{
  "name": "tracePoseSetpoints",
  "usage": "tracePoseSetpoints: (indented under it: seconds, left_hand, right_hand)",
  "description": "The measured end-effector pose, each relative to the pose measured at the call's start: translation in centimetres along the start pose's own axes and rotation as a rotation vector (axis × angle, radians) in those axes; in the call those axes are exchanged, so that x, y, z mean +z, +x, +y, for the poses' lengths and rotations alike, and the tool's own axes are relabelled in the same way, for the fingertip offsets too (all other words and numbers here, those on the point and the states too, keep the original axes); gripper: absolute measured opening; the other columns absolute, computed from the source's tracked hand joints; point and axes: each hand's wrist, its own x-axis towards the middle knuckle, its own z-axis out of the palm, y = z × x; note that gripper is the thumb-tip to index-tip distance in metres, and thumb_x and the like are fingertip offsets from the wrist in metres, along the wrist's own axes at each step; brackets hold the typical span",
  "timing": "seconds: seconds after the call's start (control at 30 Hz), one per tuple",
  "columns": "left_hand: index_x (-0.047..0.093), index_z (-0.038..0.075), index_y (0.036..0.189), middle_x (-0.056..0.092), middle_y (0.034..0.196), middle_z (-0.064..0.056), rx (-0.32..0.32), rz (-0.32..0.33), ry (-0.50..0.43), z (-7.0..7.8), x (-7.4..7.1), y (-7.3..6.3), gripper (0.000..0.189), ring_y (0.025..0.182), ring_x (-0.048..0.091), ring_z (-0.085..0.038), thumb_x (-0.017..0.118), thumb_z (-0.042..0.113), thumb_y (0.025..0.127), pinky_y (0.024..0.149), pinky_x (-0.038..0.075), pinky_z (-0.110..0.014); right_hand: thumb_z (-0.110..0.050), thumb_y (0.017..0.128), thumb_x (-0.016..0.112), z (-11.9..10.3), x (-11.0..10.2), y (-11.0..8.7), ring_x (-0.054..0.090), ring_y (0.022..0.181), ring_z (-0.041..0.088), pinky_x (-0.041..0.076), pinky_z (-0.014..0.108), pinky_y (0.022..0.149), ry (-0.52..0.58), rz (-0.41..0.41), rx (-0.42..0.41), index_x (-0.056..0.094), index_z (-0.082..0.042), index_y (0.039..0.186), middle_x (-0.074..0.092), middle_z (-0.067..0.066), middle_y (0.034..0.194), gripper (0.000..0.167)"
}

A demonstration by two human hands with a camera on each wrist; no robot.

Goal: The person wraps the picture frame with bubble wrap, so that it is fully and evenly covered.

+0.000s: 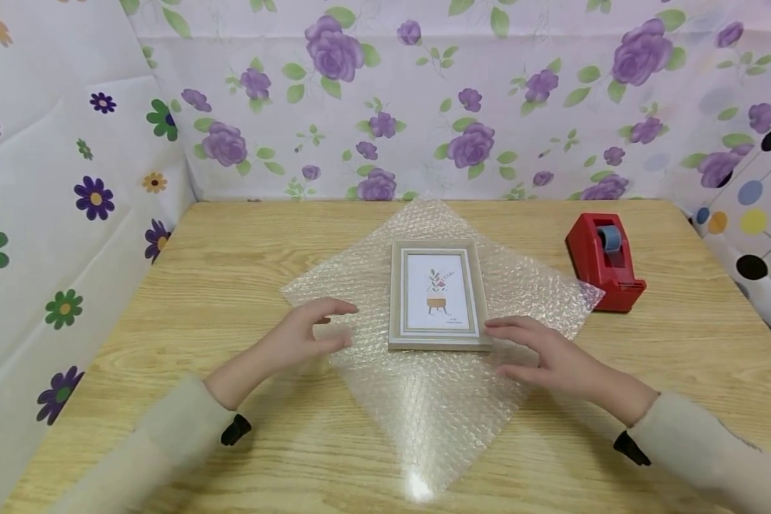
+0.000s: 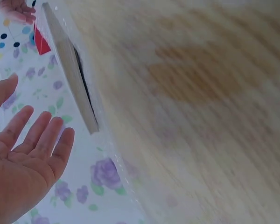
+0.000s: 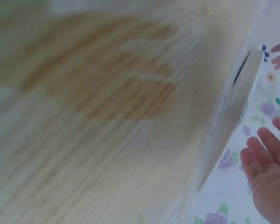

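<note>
A picture frame (image 1: 395, 300) with a plant print lies face up on a sheet of bubble wrap (image 1: 424, 400), which is spread cornerwise on the table. My left hand (image 1: 305, 330) hovers over the sheet's left part, apart from the frame, with fingers loosely bent and nothing in them. On the other side my right hand (image 1: 546, 357) has its fingertips right at the frame's lower right edge. In the left wrist view the left hand (image 2: 32, 163) shows an empty palm. The right wrist view shows the right hand (image 3: 270, 168) with relaxed fingers beside the picture frame (image 3: 235, 112).
A red tape dispenser (image 1: 607, 264) with a roll of tape stands at the right, close to the sheet's right corner. Flowered cloth (image 1: 411, 93) hangs behind the wooden table (image 1: 244, 243), and patterned cloths border both its sides.
</note>
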Motion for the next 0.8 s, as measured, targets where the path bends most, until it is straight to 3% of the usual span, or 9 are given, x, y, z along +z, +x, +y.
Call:
tracePoseSetpoints:
  seconds: [0.17, 0.37, 0.57, 0.67, 0.8]
  left_hand:
    - [0.056, -0.001, 0.125, 0.059, 0.128, -0.013, 0.051, -0.092, 0.070, 0.6, 0.9, -0.4, 0.043, 0.123, 0.052, -0.032, 0.068, 0.009, 0.085, 0.103, 0.044, -0.049]
    - [0.054, 0.002, 0.127, 0.056, 0.131, -0.013, 0.110, -0.208, 0.214, 0.9, 1.1, -0.8, 0.049, 0.124, 0.051, -0.031, 0.070, 0.004, 0.081, 0.106, 0.042, -0.046]
    - [0.054, 0.003, 0.129, 0.053, 0.134, -0.014, 0.106, -0.327, 0.315, 1.1, 1.6, -1.3, 0.058, 0.124, 0.050, -0.031, 0.076, 0.013, 0.076, 0.105, 0.043, -0.045]
    - [0.055, 0.004, 0.127, 0.054, 0.132, -0.014, 0.146, -0.346, 0.398, 1.0, 2.1, -1.5, 0.059, 0.121, 0.052, -0.031, 0.078, 0.022, 0.075, 0.104, 0.044, -0.044]
    - [0.058, 0.005, 0.123, 0.057, 0.129, -0.013, 0.210, -0.317, 0.472, 0.7, 2.8, -1.4, 0.052, 0.118, 0.055, -0.028, 0.076, 0.023, 0.077, 0.103, 0.046, -0.041]
  right_hand:
    - [-0.021, 0.087, 0.069, -0.6, 0.4, -0.7, 0.053, 0.121, 0.028, 0.048, 0.048, 0.096, 0.006, -0.062, -0.020, 0.057, -0.008, 0.130, 0.055, 0.008, 0.134, 0.047]
    - [-0.030, 0.085, 0.071, -0.8, 0.7, -1.7, 0.053, 0.122, 0.023, 0.048, 0.036, 0.099, -0.004, -0.108, -0.055, 0.055, -0.011, 0.132, 0.053, 0.006, 0.136, 0.054]
    - [-0.048, 0.079, 0.071, -0.4, 1.0, -2.5, 0.049, 0.125, 0.024, 0.047, 0.043, 0.100, -0.038, -0.186, -0.020, 0.052, -0.018, 0.136, 0.051, 0.002, 0.139, 0.067]
    - [-0.047, 0.078, 0.072, -0.3, 1.1, -2.6, 0.049, 0.125, 0.025, 0.047, 0.045, 0.099, -0.049, -0.216, -0.013, 0.052, -0.018, 0.135, 0.051, 0.002, 0.139, 0.067]
    - [-0.033, 0.080, 0.076, -0.3, 1.1, -2.6, 0.052, 0.122, 0.024, 0.049, 0.043, 0.097, -0.063, -0.227, -0.060, 0.054, -0.015, 0.133, 0.052, 0.004, 0.136, 0.060]
